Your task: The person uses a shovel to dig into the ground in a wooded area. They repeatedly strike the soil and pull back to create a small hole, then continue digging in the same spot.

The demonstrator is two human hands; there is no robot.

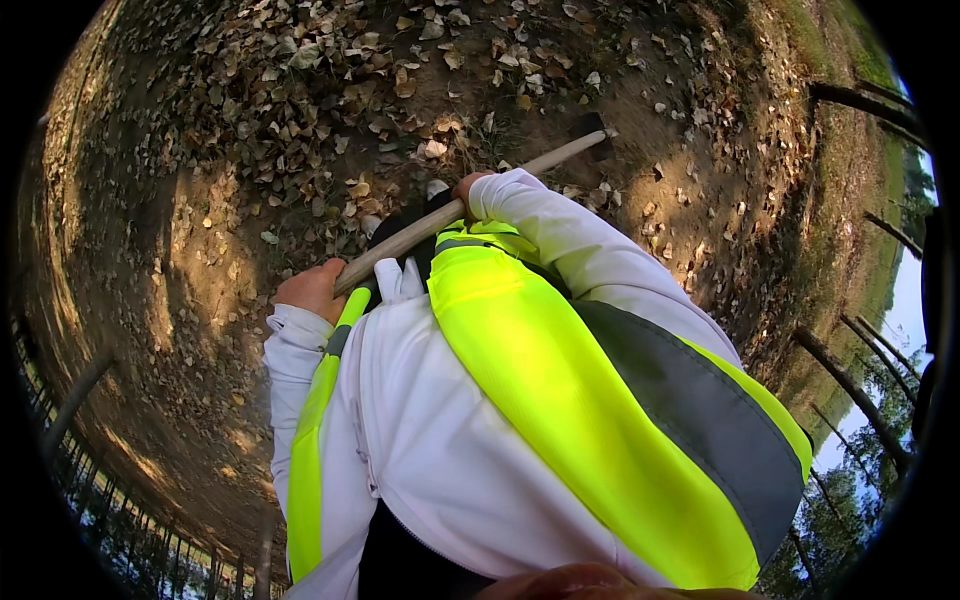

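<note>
A long pale wooden tool handle [545,160] runs from lower left to upper right over the ground. Its dark metal head [590,124] rests on the soil at the far end. My left hand [312,290] grips the near end of the handle. My right hand [468,187] grips the handle further along, mostly hidden by my white sleeve [580,250]. A bright yellow vest with a grey band [640,400] covers my chest and fills the lower middle of the view.
Bare brown soil [200,300] strewn with dry fallen leaves [300,90] surrounds the tool. Thin tree trunks [850,390] stand at the right rim. A metal fence [90,480] runs along the lower left rim.
</note>
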